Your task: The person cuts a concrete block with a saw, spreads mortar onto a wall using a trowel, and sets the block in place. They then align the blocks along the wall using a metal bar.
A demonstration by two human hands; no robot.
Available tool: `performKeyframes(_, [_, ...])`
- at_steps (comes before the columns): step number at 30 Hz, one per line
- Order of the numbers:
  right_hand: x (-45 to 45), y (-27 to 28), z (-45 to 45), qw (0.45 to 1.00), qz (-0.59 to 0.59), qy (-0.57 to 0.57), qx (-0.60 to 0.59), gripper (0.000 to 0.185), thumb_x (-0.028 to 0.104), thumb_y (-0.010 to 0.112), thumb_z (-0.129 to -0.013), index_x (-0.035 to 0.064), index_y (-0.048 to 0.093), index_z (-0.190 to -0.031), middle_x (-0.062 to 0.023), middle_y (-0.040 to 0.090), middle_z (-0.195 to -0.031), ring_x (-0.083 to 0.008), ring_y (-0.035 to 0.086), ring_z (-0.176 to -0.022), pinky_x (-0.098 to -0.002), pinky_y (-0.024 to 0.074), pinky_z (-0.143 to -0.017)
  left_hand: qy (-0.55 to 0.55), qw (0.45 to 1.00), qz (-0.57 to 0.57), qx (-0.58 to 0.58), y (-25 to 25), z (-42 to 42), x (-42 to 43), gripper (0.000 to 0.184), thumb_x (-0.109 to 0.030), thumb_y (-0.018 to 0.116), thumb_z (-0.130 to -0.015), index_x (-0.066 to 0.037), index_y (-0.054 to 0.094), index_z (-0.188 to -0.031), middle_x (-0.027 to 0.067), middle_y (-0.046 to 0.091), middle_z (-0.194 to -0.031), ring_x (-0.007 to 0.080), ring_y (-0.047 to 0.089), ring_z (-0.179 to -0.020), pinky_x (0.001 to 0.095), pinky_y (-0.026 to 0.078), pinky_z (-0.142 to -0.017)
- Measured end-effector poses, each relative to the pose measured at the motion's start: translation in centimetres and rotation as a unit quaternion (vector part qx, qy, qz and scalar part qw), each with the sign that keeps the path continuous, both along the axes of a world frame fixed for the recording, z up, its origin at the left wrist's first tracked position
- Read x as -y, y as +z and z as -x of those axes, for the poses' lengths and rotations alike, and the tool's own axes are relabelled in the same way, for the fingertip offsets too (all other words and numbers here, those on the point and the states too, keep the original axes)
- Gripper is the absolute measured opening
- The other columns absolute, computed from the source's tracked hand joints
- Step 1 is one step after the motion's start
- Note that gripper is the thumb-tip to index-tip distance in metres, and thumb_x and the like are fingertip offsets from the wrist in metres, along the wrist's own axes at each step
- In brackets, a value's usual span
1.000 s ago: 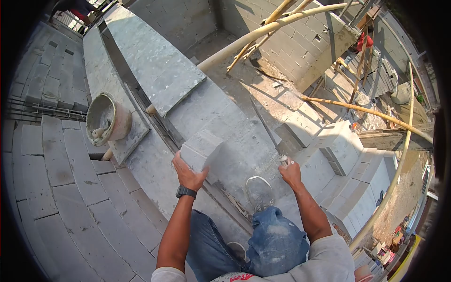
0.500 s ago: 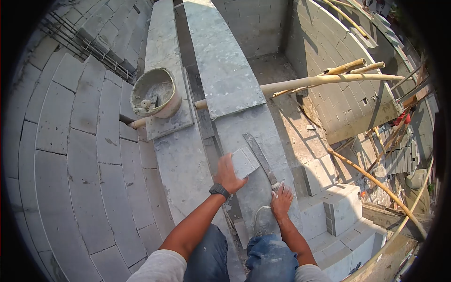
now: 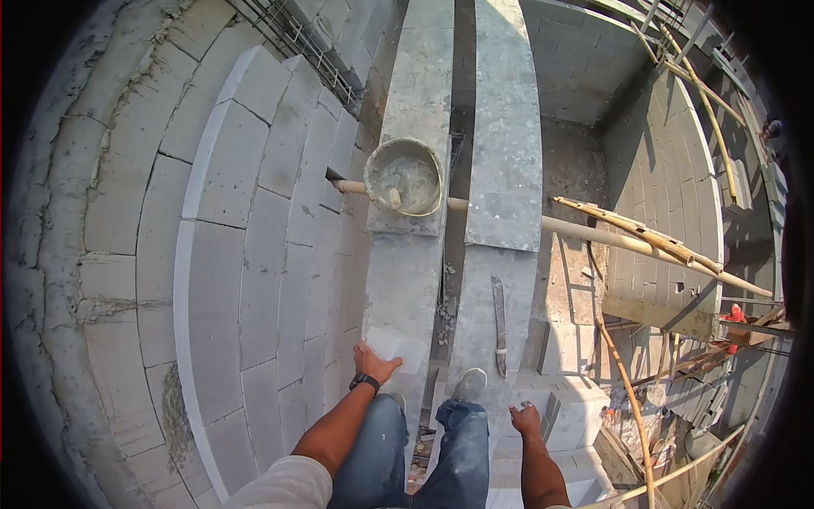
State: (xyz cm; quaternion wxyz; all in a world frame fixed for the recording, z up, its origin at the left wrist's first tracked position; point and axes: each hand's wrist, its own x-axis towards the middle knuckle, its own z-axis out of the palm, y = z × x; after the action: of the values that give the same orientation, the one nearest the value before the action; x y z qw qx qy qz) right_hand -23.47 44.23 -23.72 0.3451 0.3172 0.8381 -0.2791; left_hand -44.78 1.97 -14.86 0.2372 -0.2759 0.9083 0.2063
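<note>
My left hand (image 3: 373,362), with a dark watch on its wrist, grips the near-left edge of a small pale block piece (image 3: 398,349), thumb and fingers apart around it. The piece is over the left plank (image 3: 398,284). My right hand (image 3: 525,417) hangs to the right of my legs, fingers curled in, with nothing visible in it. A machete-like long blade (image 3: 498,310) lies on the right plank (image 3: 476,280), its handle toward me, apart from both hands. Farther along the left plank stands a bucket (image 3: 404,176) of grey mortar with a tool handle sticking out.
A pale block wall (image 3: 225,288) runs along my left. My shoes (image 3: 471,384) rest on the planks, with a gap between them. Bamboo poles (image 3: 627,233) cross at the right. Stacked blocks (image 3: 577,411) stand at the lower right, and steel bars (image 3: 297,51) show above the wall.
My left hand has carried the block piece from the right plank to the left one. My right hand has come off the blade's handle and moved right. The view has turned left.
</note>
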Motion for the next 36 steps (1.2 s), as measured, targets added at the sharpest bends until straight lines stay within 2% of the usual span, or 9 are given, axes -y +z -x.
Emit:
performKeyframes(6, [1.4,4.7,12.1,0.996,0.000,0.088,0.020,0.056,0.045,0.073,-0.087,-0.0064,0.069,-0.110,-0.0286,0.071,-0.104,-0.0443,0.069,-0.102,-0.0474,0.0549,-0.087,0.135,0.985,0.097,-0.057,8.7,1.4,11.0,0.118,-0.032,0.095,-0.059,0.010,0.027,-0.145,0.0287,0.041,-0.138,0.0449,0.045,-0.130,0.0503,0.041,-0.112])
performKeyframes(12, [16.4,3.8,40.4,0.966,0.121,0.085,-0.213,0.049,0.046,0.067,-0.093,-0.0015,0.069,-0.107,-0.0257,0.071,-0.089,-0.0418,0.071,-0.086,-0.0483,0.0533,-0.078,0.248,0.952,0.089,-0.152,5.4,0.6,18.8,0.123,-0.028,0.096,-0.056,0.010,0.023,-0.148,0.0296,0.039,-0.142,0.0460,0.040,-0.134,0.0505,0.035,-0.117])
performKeyframes(16, [27.3,-1.1,57.8,0.955,0.153,-0.004,-0.253,0.052,0.048,0.061,-0.098,-0.0029,0.069,-0.101,-0.0248,0.070,-0.085,-0.0395,0.069,-0.080,-0.0461,0.0541,-0.076,0.282,0.955,0.077,-0.038,2.5,6.6,20.3,0.123,-0.028,0.097,-0.056,0.010,0.023,-0.148,0.0296,0.038,-0.142,0.0457,0.040,-0.134,0.0511,0.035,-0.117])
performKeyframes(21, [33.8,-10.1,68.9,0.941,0.044,0.317,-0.105,0.042,0.039,0.059,-0.096,0.0020,0.071,-0.109,-0.0266,0.069,-0.086,-0.0437,0.070,-0.089,-0.0490,0.0557,-0.079,0.255,0.965,0.056,0.030,-0.1,18.3,20.1,0.120,-0.027,0.096,-0.058,0.009,0.024,-0.147,0.0299,0.037,-0.141,0.0457,0.040,-0.133,0.0526,0.037,-0.114])
performKeyframes(24, [34.3,-10.2,75.0,0.817,0.118,0.563,0.026,0.042,0.030,0.065,-0.084,0.0032,0.071,-0.116,-0.0273,0.071,-0.110,-0.0424,0.070,-0.102,-0.0450,0.0560,-0.091,0.237,0.971,0.014,-0.004,-1.6,25.3,19.6,0.117,-0.026,0.095,-0.061,0.008,0.023,-0.147,0.0305,0.037,-0.140,0.0466,0.040,-0.132,0.0533,0.038,-0.113])
performKeyframes(26, [33.0,-8.9,76.2,0.917,0.033,0.382,0.105,0.040,0.026,0.063,-0.085,0.0022,0.071,-0.116,-0.0235,0.070,-0.119,-0.0382,0.070,-0.107,-0.0444,0.0564,-0.092,0.225,0.974,-0.026,-0.015,-2.4,30.1,19.1,0.116,-0.025,0.094,-0.062,0.007,0.021,-0.146,0.0310,0.036,-0.140,0.0480,0.040,-0.131,0.0538,0.038,-0.113])
performKeyframes(28, [32.0,-1.9,79.0,0.868,-0.024,0.485,0.098,0.038,0.027,0.063,-0.088,0.0010,0.069,-0.115,-0.0218,0.072,-0.115,-0.0391,0.070,-0.107,-0.0472,0.0565,-0.091,0.185,0.981,-0.049,-0.023,-3.0,34.4,18.3,0.116,-0.025,0.094,-0.062,0.006,0.021,-0.146,0.0311,0.036,-0.140,0.0486,0.040,-0.131,0.0549,0.038,-0.112])
performKeyframes(31, [31.4,1.9,80.0,0.907,-0.108,0.399,0.075,0.037,0.031,0.055,-0.097,0.0007,0.068,-0.114,-0.0232,0.071,-0.115,-0.0421,0.068,-0.109,-0.0504,0.0551,-0.092,0.146,0.985,-0.094,0.010,-4.0,39.6,16.9,0.115,-0.025,0.093,-0.063,0.006,0.020,-0.146,0.0298,0.036,-0.140,0.0476,0.039,-0.131,0.0543,0.035,-0.113])
performKeyframes(36, [33.0,-5.0,74.8,0.939,-0.062,0.326,0.092,0.044,0.032,0.038,-0.105,-0.0008,0.066,-0.116,-0.0253,0.071,-0.115,-0.0432,0.068,-0.110,-0.0513,0.0531,-0.095,0.120,0.989,-0.083,-0.013,-4.2,43.3,13.7,0.110,-0.024,0.091,-0.062,0.002,0.024,-0.144,0.0265,0.039,-0.137,0.0460,0.041,-0.129,0.0549,0.038,-0.110])
